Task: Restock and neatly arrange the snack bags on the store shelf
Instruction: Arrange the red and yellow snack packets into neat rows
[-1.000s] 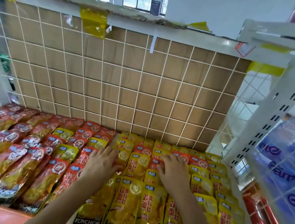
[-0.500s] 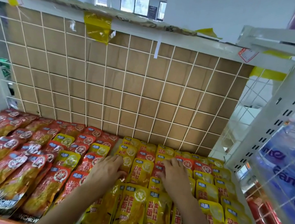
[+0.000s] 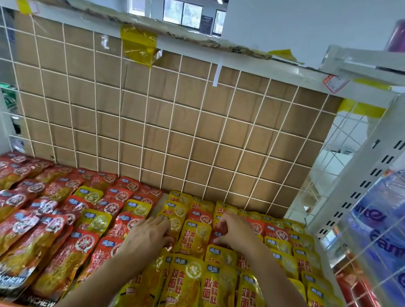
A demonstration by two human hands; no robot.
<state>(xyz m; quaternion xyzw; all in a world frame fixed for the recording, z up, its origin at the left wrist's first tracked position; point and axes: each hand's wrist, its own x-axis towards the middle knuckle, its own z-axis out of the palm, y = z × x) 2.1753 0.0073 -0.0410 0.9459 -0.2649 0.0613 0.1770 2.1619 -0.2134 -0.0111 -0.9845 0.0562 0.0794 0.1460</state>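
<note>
Store aisle w/ white walls, ceiling strip lights and windows far back; up front a shelf [image 3: 324, 261] whose rear is a white wire grid [image 3: 149, 121] w/ brown cardboard [image 3: 198, 137] behind it. Yellow tape [image 3: 137, 43] hangs off the top rail, a white paper strip [image 3: 216, 74] dangles further rt, and a red-edged price tag [image 3: 335, 84] sits near the rt corner. Slotted white upright [image 3: 384, 160] runs down the rt side; beyond it, behind mesh, blue-labelled water bottles [image 3: 389, 242].

Snack bags cover the shelf deck in overlapping rows, lying flat, tops toward the back; red bags [image 3: 31, 247] fill the left half, yellow bags [image 3: 187, 291] the rt half, w/ a few yellow ones mixed into the red rows and some red among the yellow at the back. Front bags read KONCHEW.

Both bare forearms reach in from the bottom edge to mid-shelf. Left hand [image 3: 146, 235] is palm-down at the red/yellow border, fingers bent, tips on a small yellow bag [image 3: 175, 222]; can't tell if it grips or only rests there. Right hand [image 3: 236, 230] sits just rt of it, one yellow column between; fingers [image 3: 225, 221] curled over, thumb below, pinching the edge of a small red bag [image 3: 216, 232] in the yellow section's back rows. Hands near each other, not touching.
</note>
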